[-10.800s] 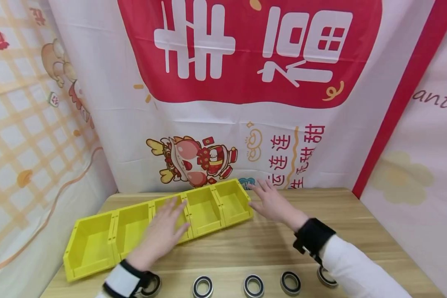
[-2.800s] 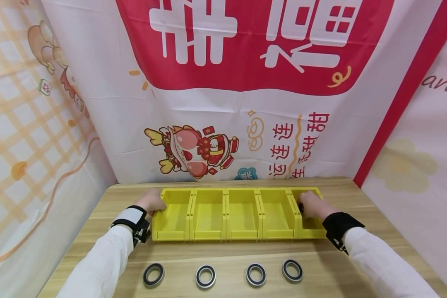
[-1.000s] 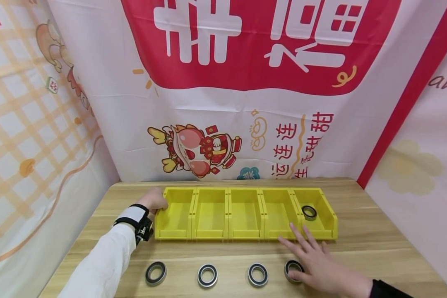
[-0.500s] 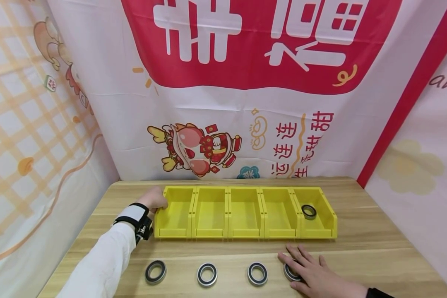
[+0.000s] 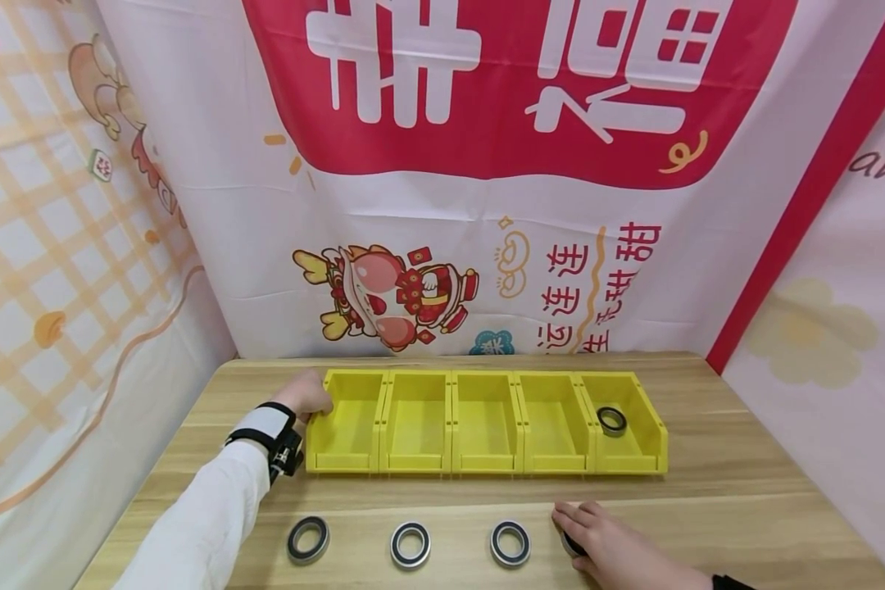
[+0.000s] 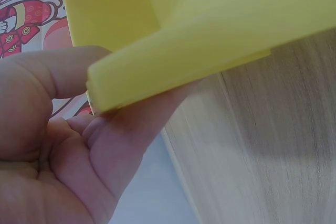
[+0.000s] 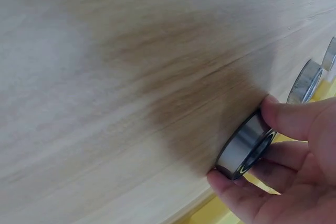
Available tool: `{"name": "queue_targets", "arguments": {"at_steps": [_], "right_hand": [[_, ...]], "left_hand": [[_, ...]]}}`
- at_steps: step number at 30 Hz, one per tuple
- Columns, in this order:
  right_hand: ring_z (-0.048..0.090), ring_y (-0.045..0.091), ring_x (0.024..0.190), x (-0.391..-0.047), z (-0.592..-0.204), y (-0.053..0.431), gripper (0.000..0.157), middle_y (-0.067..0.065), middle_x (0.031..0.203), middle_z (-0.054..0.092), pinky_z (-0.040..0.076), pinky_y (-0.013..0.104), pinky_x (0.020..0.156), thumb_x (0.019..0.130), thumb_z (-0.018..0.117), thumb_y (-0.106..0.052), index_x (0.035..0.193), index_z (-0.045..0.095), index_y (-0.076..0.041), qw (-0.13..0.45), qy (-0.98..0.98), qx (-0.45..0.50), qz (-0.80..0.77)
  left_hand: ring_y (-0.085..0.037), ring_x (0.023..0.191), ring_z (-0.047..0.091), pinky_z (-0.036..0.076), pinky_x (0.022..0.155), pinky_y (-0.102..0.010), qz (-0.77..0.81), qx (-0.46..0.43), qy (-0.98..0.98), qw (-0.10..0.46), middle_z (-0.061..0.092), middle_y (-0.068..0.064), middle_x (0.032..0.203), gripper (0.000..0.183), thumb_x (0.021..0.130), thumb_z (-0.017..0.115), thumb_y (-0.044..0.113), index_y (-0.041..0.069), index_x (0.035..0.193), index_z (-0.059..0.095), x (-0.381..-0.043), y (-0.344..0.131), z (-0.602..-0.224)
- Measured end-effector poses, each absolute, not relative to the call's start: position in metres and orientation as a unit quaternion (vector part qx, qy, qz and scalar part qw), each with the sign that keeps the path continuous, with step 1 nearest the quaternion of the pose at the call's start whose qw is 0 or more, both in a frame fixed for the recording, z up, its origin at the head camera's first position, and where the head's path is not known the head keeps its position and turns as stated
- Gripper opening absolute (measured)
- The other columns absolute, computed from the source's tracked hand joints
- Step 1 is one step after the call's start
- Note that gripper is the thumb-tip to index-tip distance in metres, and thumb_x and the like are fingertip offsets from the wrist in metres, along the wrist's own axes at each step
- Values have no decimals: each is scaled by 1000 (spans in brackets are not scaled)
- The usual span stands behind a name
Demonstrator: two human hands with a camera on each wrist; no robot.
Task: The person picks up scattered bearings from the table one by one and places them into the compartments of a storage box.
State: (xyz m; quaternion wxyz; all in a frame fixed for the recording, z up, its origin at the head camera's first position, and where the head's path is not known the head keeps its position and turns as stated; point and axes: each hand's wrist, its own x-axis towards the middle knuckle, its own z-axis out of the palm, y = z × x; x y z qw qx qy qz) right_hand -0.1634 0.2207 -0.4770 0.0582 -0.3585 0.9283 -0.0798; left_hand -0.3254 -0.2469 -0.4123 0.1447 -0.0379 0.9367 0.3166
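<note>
We observe five yellow bins [image 5: 487,465] joined in one straight row on the wood-grain surface [image 5: 737,467], with their low front lips facing the person and a printed cloth [image 5: 251,213] hanging behind them. At the left end of the row, we find the left grip [image 5: 306,395] pinching the side wall of the leftmost bin [image 5: 342,465]; the left wrist view shows a finger above this wall and another below it. At the near side of the surface, we find the right grip [image 5: 608,541] grasping a ring bearing [image 7: 244,145], with the thumb and a fingertip set at opposite sides of its metal rim; we cannot tell whether this bearing is lifted. To the left of the right grip, we count three loose bearings, spaced apart in a line in front of the bins: the left bearing [image 5: 293,542], the middle bearing [image 5: 410,563] and the right bearing [image 5: 510,561]. We locate a fifth bearing [image 5: 602,421] inside the rightmost bin [image 5: 630,465], near its left wall
</note>
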Motion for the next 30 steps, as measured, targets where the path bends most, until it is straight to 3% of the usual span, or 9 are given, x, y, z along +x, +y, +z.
{"name": "queue_targets", "arguments": {"at_steps": [5, 11, 15, 19, 24, 30], "right_hand": [[58, 34, 104, -164, -474, 216, 49, 18, 118, 63, 52, 44, 83, 78, 77, -15, 121, 62, 2, 48, 931, -345, -106], [57, 10, 81, -173, -462, 214, 34, -4, 89, 63, 50, 30, 67, 70, 81, -11, 101, 67, -6, 59, 923, -361, -119], [58, 7, 70, -184, -429, 212, 27, -5, 78, 64, 50, 25, 59, 64, 81, -6, 88, 68, -8, 33, 918, -378, -114], [65, 12, 74, -199, -375, 208, 29, 4, 85, 71, 55, 26, 64, 66, 81, -7, 94, 72, -4, 59, 918, -370, -128], [62, 11, 73, -222, -308, 201, 32, 2, 88, 70, 55, 27, 67, 72, 80, -8, 102, 72, -5, 106, 925, -348, -110], [56, 8, 67, -252, -262, 192, 32, -3, 81, 65, 51, 26, 61, 73, 83, -16, 102, 72, -7, 66, 931, -354, -51]], "left_hand": [[-17, 54, 50, 45, 48, -25, 315, -39, 937, 143, 52, -12, 76, 10, 72, 53, -5, 0, 78, 48, -325, -247, -413], [-15, 52, 48, 44, 47, -24, 311, -36, 939, 144, 52, -11, 74, 10, 72, 53, -4, 2, 75, 46, -325, -247, -412], [-12, 47, 42, 40, 45, -22, 309, -34, 939, 147, 51, -10, 70, 12, 72, 53, -4, 4, 72, 45, -326, -247, -411], [-11, 45, 39, 38, 44, -22, 308, -37, 939, 151, 52, -10, 69, 11, 72, 53, -5, 4, 71, 46, -326, -247, -411], [-11, 45, 39, 36, 43, -21, 306, -38, 939, 155, 50, -8, 66, 13, 72, 52, -5, 5, 69, 45, -327, -247, -410], [-10, 44, 37, 36, 43, -21, 306, -37, 938, 159, 49, -7, 65, 13, 72, 52, -4, 6, 69, 45, -329, -246, -410]]}}
